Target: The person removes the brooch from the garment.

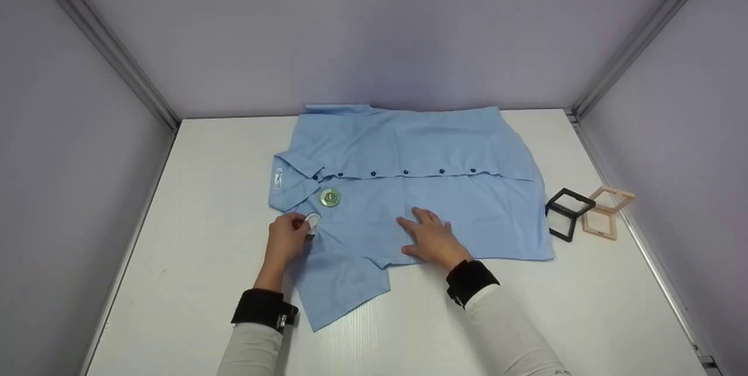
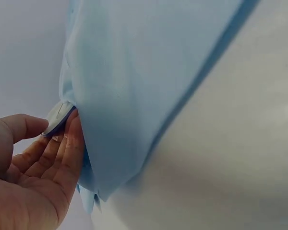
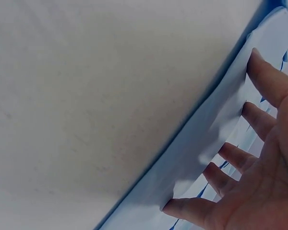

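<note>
A light-blue short-sleeved shirt (image 1: pixel 374 212) lies spread sideways, its collar to the left and dark buttons along the middle. At the shirt's near shoulder, my left hand (image 1: pixel 287 238) pinches a white round badge (image 1: pixel 313 221) between thumb and fingers. In the left wrist view the thumb is on the white face of the badge (image 2: pixel 58 117), and the fingertips go behind it by the cloth. My right hand (image 1: pixel 433 240) rests on the near front panel with fingers spread, holding nothing. A green round badge (image 1: pixel 330 197) sits on the shirt just below the collar.
A black folding frame (image 1: pixel 570 212) and a beige folding frame (image 1: pixel 602 230) stand partly unfolded to the right of the shirt's hem. The white table (image 1: pixel 204 218) is bounded by pale walls at the back and both sides.
</note>
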Demonstrator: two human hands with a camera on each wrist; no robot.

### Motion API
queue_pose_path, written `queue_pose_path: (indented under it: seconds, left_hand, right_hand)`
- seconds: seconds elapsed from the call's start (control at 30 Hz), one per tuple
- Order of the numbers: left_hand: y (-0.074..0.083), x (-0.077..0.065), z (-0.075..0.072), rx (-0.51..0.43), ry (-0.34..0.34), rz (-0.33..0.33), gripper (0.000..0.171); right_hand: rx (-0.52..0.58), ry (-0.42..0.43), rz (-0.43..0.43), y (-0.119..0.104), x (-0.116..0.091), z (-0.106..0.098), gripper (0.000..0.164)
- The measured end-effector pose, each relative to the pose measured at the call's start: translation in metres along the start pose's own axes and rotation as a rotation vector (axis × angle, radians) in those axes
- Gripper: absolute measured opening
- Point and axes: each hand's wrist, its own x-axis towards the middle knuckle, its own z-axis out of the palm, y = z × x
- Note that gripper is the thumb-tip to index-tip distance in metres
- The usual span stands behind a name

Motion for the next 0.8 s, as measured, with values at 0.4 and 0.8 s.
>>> queue_pose_path:
  seconds: [0.4,0.8]
  left_hand:
    - [0.013,0.003,-0.001,0.306,-0.068,0.079,0.013]
    - [0.015,0.001,0.002,0.307,0.002,0.072,0.014]
  right_hand:
    - [0.000,-0.005,0.007,0.001,0.001,0.001,0.065]
    - [-0.009,0.005,-0.004,0.003,0.000,0.003,0.065]
